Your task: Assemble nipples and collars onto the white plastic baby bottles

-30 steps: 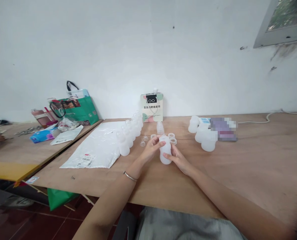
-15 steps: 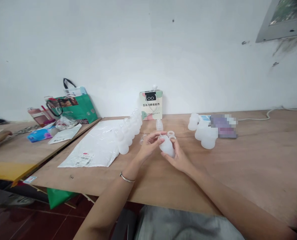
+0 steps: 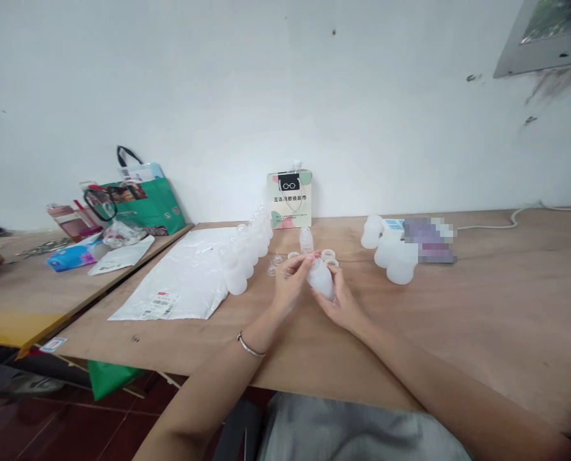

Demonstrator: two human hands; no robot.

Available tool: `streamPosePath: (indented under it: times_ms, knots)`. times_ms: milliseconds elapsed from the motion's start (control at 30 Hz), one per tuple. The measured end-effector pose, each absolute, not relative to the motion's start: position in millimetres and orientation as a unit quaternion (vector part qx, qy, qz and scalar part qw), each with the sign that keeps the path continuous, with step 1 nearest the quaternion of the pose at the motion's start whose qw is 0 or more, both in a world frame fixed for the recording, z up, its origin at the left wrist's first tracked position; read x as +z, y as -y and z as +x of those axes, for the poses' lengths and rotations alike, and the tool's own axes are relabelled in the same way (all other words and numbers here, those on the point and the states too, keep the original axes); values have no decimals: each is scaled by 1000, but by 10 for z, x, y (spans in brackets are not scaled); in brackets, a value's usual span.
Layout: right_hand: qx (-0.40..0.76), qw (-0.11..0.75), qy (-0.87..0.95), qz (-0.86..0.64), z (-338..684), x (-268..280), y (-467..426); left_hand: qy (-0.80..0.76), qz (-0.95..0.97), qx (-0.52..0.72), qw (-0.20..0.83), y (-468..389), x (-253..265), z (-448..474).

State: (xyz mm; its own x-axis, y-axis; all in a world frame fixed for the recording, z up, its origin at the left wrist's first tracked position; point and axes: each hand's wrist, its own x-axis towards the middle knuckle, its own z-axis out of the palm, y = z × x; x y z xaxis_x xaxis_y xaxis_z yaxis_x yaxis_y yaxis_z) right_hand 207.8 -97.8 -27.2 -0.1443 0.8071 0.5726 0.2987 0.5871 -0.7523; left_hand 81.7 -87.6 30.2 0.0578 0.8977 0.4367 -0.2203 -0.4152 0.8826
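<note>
Bottle (image 3: 321, 282) in both hands, over the table (image 3: 482, 333): we see it tilted now, its top leaning toward the left hand (image 3: 290, 276), whereas a second ago we saw it upright. Left fingertips have come together, pinching at its top; the right hand (image 3: 342, 302) curls its fingers around the body, thumb low. Two clear domes (image 3: 272, 269), partly covered half a second ago, show plainly again beside the left hand. Beyond, we find pale rings (image 3: 330, 255) and a clear-topped bottle (image 3: 306, 239) standing as before.
</note>
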Motion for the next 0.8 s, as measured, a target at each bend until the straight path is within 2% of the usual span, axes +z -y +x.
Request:
streamPosePath:
  times_ms: [333, 600, 700, 800]
  knots:
    - [278, 535, 691, -398, 2088, -218, 988, -229, 668, 519, 481, 864, 341, 723]
    - [288, 517, 702, -397, 2092, -198, 992, -232, 673, 554, 431, 828, 289, 744]
    - [322, 521, 693, -380, 2090, -192, 997, -240, 666, 538, 459, 831, 303, 717]
    - [403, 513, 680, -335, 2093, -171, 1011, -232, 632, 514, 531, 816, 312, 683]
